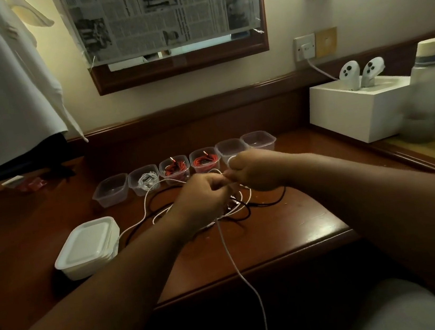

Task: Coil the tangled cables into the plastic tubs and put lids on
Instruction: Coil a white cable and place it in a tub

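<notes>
White cable (230, 251) pinched in left hand (203, 194), right hand (253, 171); grip detail hidden behind knuckles

Six clear tubs (180, 167) are sitting in a row, uncovered; one is holding a white cable, two red ones. White and black cables (233, 207) are lying tangled just before them, beside stacked white lids (87, 244).

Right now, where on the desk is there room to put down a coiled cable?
Bare wood shows on the desk near its front edge, right of the dangling white cable, and left of the row of tubs, behind the stack of lids. It is crowded in the middle, where both hands work over the tangle.
</notes>
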Motion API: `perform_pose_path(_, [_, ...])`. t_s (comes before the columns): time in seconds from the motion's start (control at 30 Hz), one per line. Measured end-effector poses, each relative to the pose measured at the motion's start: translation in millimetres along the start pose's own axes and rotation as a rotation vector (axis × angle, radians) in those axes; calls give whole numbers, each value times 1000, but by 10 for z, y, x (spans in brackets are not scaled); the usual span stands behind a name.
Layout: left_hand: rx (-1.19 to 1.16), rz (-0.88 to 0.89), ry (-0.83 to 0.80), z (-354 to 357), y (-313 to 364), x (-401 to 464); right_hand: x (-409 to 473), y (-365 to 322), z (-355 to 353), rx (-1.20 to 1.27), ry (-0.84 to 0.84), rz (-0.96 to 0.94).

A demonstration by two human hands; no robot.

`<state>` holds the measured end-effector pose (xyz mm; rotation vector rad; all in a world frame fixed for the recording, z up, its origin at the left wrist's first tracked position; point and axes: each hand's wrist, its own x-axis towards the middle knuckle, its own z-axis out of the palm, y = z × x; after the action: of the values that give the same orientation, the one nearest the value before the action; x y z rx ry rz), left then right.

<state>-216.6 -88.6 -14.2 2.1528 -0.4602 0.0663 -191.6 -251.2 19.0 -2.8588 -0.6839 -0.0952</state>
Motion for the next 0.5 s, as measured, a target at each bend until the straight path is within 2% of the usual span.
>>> perform_pose_path(0.1, [92, 197, 116, -2, 19, 18, -2, -48, 29, 365, -28, 68])
perform_pose_path(0.17, [205, 334, 184, 1, 10, 41, -14, -60, 41, 657, -172, 161])
perform_pose_path(0.23, [210, 340, 230, -20, 15, 60, -38, 13, 31, 913, -328, 229])
perform_pose_path(0.3, [27, 233, 222, -39, 13, 62, -60, 124, 24, 1129, -521, 179])
perform_pose_path(0.37, [-321, 135, 131, -4, 14, 17, -105, 190, 55, 1318, -675, 50])
perform_pose_path(0.43, [-640, 78, 32, 66, -10, -30, -136, 197, 133, 1550, -743, -121])
perform_pose_path(0.5, [-895, -10, 46, 165, -35, -47, -161, 128, 221, 1815, -731, -265])
